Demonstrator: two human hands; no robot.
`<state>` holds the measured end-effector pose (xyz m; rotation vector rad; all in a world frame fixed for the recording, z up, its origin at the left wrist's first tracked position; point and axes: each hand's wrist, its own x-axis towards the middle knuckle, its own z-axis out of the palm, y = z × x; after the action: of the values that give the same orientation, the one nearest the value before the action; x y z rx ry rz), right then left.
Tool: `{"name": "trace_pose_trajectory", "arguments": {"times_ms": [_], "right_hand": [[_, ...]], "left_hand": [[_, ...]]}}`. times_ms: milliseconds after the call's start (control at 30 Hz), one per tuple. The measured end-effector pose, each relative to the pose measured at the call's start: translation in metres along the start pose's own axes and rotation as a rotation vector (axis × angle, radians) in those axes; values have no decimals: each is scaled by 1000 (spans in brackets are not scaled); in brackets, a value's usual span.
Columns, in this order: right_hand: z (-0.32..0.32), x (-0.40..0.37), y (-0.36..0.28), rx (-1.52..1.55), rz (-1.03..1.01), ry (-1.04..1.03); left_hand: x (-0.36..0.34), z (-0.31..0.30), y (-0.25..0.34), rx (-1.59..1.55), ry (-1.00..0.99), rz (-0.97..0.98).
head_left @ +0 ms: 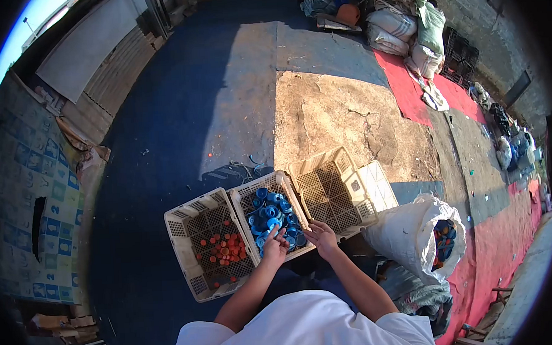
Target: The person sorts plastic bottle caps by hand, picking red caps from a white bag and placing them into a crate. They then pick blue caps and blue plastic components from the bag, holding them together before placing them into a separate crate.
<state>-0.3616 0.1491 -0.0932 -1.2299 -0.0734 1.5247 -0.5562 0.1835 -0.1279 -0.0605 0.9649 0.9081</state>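
Observation:
Three pale plastic crates stand side by side in front of me. Orange bottle caps (229,248) lie in the left crate (181,252). Blue caps (270,209) of several sizes, some like rings, fill much of the middle crate (234,203). My left hand (275,247) is over the near part of the blue caps, fingers apart and pointing at a lighter blue cap. At the near right corner of the middle crate is my right hand (322,239), its fingers loosely stretched by the rim. I make out nothing held in either hand.
Right of them is another crate (358,199) with a bare grid floor. A white sack (397,228) lies tipped, its mouth showing coloured caps (443,242). Stuffed sacks (393,29) and a black crate (459,56) are at the back right. Blue sheeting (144,160) covers the floor.

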Motion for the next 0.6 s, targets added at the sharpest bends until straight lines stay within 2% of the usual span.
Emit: {"name": "trace_pose_trajectory", "arguments": {"times_ms": [100,133,200,333,467,567,600], "right_hand": [[-12,-20,-13,86,-67,134],[-39,-10,-6,103,-94,91],[-90,-1,7,55,-87,180],[-101,-38,-15,188,-21,414],[-131,-61,-23,381,-140,370],[-153,-70,-32,422,-177,318],[-151,-78,-41,329,-201,340]], "left_hand": [[-2,6,0,28,-10,7],[-1,9,-2,28,-3,6],[-3,17,-4,25,-10,-9],[11,14,-19,111,-22,-61],[-7,49,-30,153,-9,-114],[-10,69,-43,231,-27,-98],[-9,74,-49,274,-36,-98]]}}
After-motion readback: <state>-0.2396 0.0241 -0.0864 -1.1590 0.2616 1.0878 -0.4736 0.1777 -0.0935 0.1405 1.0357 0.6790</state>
